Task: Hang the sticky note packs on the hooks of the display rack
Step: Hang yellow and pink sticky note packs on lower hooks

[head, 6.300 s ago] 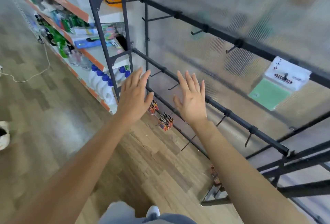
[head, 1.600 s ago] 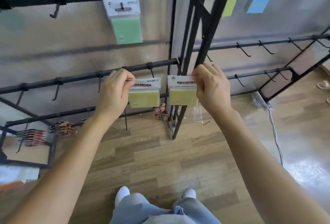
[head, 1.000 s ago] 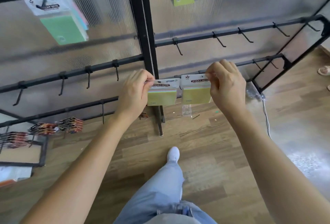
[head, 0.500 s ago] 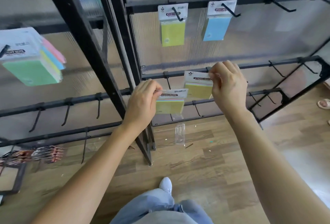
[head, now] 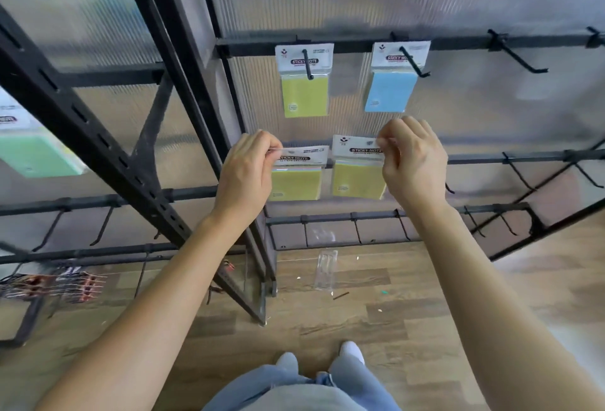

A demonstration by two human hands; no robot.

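A: Bkgd: wood-look floor (head: 393,329), black display rack (head: 98,135), ribbed translucent panel (head: 327,1) behind its bars.
B: Hands?
A: Left hand (head: 245,178): fingers curled, thumb + fingertips pinching the header card of the left yellow pack (head: 296,181). Right hand (head: 414,162): same pinch on the right yellow pack (head: 357,178).
B: Pack posn?
A: Held up side by side, just apart, in front of the middle bar. On a hook or not: can't tell, the hands cover the holes.
B: Upper bar?
A: Hung yellow pack (head: 305,93) w/ blue pack (head: 391,90) to its right, each on a hook. Bare hook (head: 517,57) further right. Green pack (head: 36,155) at far left, blurred. Clear wrapper (head: 325,268) on the floor nr the rack foot.
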